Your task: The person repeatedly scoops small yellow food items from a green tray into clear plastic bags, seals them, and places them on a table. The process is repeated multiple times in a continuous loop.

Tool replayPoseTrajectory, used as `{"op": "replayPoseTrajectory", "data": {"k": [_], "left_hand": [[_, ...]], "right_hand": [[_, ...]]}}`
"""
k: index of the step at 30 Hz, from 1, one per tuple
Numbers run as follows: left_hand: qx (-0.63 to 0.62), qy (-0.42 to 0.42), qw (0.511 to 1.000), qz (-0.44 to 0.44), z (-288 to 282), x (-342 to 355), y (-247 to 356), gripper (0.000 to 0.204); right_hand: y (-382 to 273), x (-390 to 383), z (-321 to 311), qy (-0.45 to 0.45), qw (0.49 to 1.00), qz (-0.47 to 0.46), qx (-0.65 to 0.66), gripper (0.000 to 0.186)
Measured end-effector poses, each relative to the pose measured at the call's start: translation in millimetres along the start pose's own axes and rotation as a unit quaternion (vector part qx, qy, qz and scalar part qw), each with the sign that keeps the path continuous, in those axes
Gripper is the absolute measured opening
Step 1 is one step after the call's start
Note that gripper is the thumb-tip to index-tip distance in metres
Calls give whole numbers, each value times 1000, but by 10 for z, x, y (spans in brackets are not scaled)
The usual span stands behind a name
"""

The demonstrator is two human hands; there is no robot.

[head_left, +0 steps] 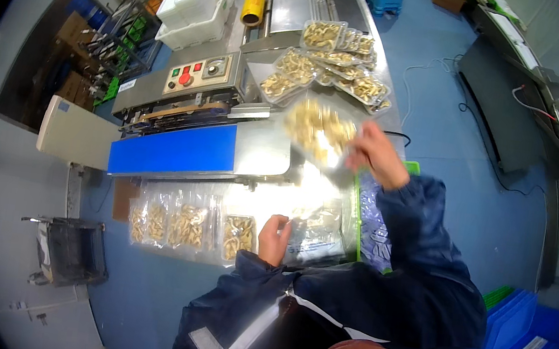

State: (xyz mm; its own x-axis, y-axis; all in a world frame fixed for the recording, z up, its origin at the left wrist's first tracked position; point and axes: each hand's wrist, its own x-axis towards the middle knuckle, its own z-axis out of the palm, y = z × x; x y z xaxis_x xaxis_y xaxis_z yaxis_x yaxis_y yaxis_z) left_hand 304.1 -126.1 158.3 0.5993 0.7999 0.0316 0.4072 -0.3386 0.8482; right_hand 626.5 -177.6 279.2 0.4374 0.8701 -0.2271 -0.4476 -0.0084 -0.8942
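Head | right hand (374, 152): tray (318, 130) over table (248, 206) | left hand (273, 240): near its edge

No wording could be read: the blue print (318, 249) on the bags (311, 227) beside the left hand (274, 240) and the white label (127, 86) on the machine (147, 95) beyond it were too small.

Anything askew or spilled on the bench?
The tray pile right of the machine looks uneven: trays lean and overlap at different angles instead of stacking squarely. No spill stands out. The tray in the right hand is blurred, so damage there can't be judged.
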Motion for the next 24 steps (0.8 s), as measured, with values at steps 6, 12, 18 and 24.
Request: {"op": "replayPoseTrajectory", "data": {"k": [6, 12, 18, 24], "left_hand": [[42, -33, 999, 7, 50, 143, 217, 20], [24, -40, 991, 124, 111, -92, 366, 13], [80, -140, 968, 190, 289, -495, 121, 24], [139, -138, 970, 141, 435, -616, -299, 22]], "right_hand": [[773, -1893, 28, -106, 924, 294, 221, 8], [1333, -2486, -199, 49, 915, 277, 289, 13], [1713, -2632, -8, 225, 942, 181, 169, 18], [2136, -2556, 304, 212, 975, 65, -29, 29]]}}
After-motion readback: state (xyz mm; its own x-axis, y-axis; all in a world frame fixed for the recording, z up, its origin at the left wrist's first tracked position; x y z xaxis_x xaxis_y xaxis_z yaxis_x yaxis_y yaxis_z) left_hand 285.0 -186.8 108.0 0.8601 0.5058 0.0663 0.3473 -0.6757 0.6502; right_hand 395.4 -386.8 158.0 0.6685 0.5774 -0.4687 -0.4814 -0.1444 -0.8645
